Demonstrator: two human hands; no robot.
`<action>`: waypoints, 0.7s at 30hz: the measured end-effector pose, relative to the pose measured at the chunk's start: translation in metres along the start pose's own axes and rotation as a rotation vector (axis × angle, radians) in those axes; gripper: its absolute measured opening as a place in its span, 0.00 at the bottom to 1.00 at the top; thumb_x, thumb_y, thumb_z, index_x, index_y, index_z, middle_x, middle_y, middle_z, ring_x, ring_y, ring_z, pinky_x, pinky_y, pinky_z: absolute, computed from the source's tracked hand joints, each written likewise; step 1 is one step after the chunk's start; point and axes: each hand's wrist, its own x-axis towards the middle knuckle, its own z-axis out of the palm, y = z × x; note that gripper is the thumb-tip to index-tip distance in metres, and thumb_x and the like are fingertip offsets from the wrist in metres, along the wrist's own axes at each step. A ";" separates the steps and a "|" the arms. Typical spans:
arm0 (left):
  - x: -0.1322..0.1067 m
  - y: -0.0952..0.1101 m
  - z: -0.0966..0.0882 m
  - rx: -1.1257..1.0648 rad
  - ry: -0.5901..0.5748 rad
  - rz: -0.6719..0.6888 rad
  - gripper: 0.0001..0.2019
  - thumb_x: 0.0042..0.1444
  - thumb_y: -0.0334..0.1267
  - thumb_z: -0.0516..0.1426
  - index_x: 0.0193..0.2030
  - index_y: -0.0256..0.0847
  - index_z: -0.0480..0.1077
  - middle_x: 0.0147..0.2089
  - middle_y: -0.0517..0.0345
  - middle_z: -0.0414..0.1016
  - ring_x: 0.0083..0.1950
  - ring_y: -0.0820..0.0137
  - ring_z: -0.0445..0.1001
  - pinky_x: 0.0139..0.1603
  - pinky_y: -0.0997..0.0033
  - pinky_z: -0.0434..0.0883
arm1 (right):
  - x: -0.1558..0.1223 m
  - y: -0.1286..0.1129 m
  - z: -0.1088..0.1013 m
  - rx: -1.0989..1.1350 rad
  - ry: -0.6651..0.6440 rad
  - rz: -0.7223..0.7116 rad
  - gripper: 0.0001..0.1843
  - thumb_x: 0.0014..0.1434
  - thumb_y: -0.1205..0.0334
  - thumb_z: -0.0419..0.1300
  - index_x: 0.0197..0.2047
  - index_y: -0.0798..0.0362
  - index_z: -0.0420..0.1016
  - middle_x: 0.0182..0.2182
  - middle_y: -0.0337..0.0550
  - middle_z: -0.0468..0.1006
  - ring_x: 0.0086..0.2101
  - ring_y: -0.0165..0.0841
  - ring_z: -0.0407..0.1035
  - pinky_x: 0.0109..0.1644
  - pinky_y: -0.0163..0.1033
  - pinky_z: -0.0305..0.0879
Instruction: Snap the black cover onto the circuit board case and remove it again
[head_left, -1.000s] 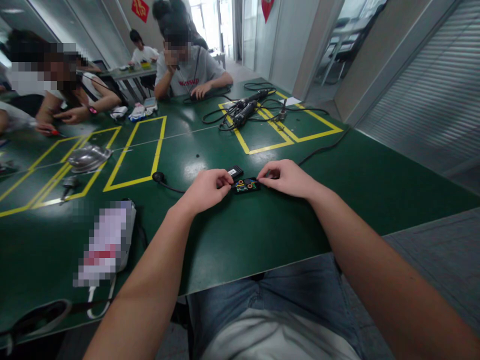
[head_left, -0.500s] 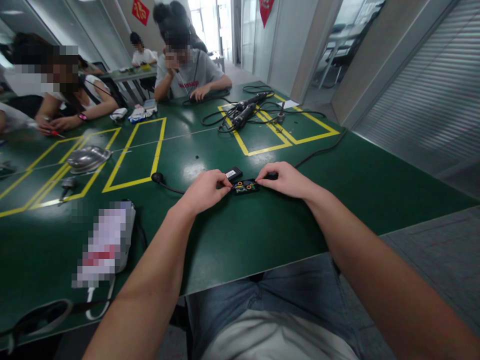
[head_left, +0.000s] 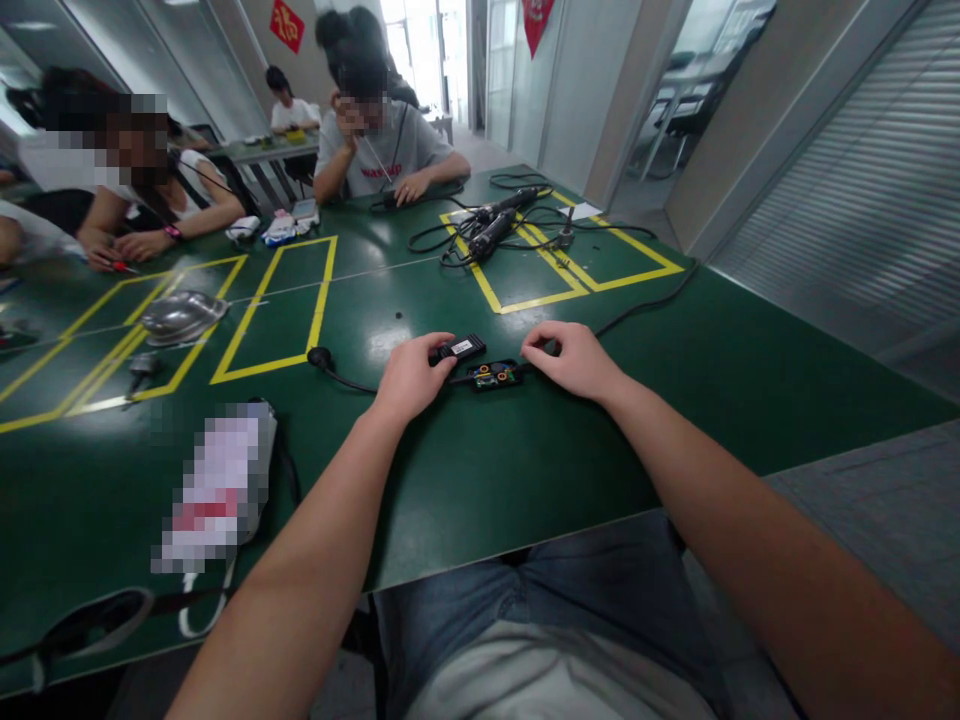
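A black open housing [head_left: 501, 376] lies on the green table in front of me, its circuit board and two orange-ringed coils showing. My left hand [head_left: 414, 375] is closed at the left end of a black cover [head_left: 463, 347] with a white label, just behind the housing. At the housing's right end, my right hand [head_left: 566, 355] has its fingers curled together round the black cord. The cord runs out of both ends of the housing, leftward to a black plug [head_left: 320, 358]. My fingers partly hide the cord and the cover's left end.
Black corded tools [head_left: 495, 225] lie tangled within yellow tape outlines. A shiny metal part [head_left: 182, 316] and a small dark fitting [head_left: 141, 375] sit to the left. A blurred-out device [head_left: 217, 485] with a white cable is near my left forearm. Other people sit across the table.
My left hand has left the housing's left end and taken hold of the cover, which has shifted slightly left and turned. My right fingertips have drawn back a little from the housing.
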 end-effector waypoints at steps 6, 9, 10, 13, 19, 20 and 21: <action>-0.004 0.012 -0.002 0.037 -0.012 0.069 0.19 0.72 0.35 0.62 0.67 0.44 0.82 0.58 0.47 0.89 0.59 0.52 0.85 0.69 0.48 0.78 | 0.001 0.003 0.005 0.041 -0.005 0.041 0.09 0.65 0.57 0.62 0.39 0.48 0.85 0.34 0.43 0.86 0.36 0.41 0.75 0.48 0.46 0.71; -0.007 0.020 -0.006 0.006 -0.061 0.129 0.21 0.73 0.35 0.61 0.70 0.45 0.81 0.58 0.48 0.88 0.60 0.54 0.84 0.68 0.49 0.78 | 0.002 0.002 0.005 0.072 0.012 0.053 0.12 0.68 0.57 0.59 0.44 0.49 0.84 0.35 0.43 0.86 0.37 0.41 0.76 0.48 0.45 0.71; -0.008 0.022 -0.007 -0.004 -0.087 0.150 0.21 0.73 0.35 0.61 0.69 0.46 0.81 0.59 0.49 0.88 0.60 0.54 0.84 0.68 0.49 0.78 | 0.002 0.001 0.005 0.072 0.015 0.054 0.12 0.68 0.56 0.59 0.44 0.49 0.84 0.35 0.44 0.86 0.37 0.41 0.76 0.48 0.46 0.71; -0.010 0.023 -0.010 -0.029 -0.183 0.231 0.18 0.71 0.35 0.61 0.64 0.47 0.84 0.60 0.51 0.88 0.59 0.55 0.84 0.67 0.50 0.79 | 0.001 -0.002 0.005 0.051 0.008 0.050 0.14 0.69 0.52 0.59 0.42 0.49 0.85 0.35 0.44 0.86 0.37 0.42 0.76 0.47 0.46 0.71; -0.012 0.022 -0.008 0.045 -0.179 0.359 0.14 0.69 0.34 0.63 0.57 0.44 0.86 0.58 0.49 0.89 0.59 0.55 0.84 0.69 0.49 0.76 | -0.001 -0.004 0.009 -0.003 -0.055 0.050 0.13 0.65 0.49 0.67 0.39 0.49 0.87 0.33 0.44 0.84 0.35 0.40 0.74 0.44 0.45 0.69; -0.013 0.022 -0.007 0.057 -0.171 0.370 0.14 0.69 0.34 0.63 0.57 0.44 0.86 0.57 0.49 0.89 0.59 0.55 0.84 0.69 0.49 0.76 | -0.001 -0.004 0.009 -0.008 -0.058 0.049 0.12 0.64 0.49 0.68 0.39 0.49 0.87 0.32 0.43 0.84 0.35 0.40 0.74 0.44 0.44 0.69; -0.013 0.022 -0.006 0.065 -0.165 0.378 0.13 0.69 0.34 0.64 0.57 0.43 0.86 0.57 0.49 0.89 0.59 0.54 0.84 0.68 0.49 0.76 | -0.001 -0.004 0.010 -0.011 -0.058 0.049 0.12 0.64 0.49 0.68 0.38 0.49 0.87 0.32 0.43 0.84 0.35 0.40 0.74 0.44 0.44 0.69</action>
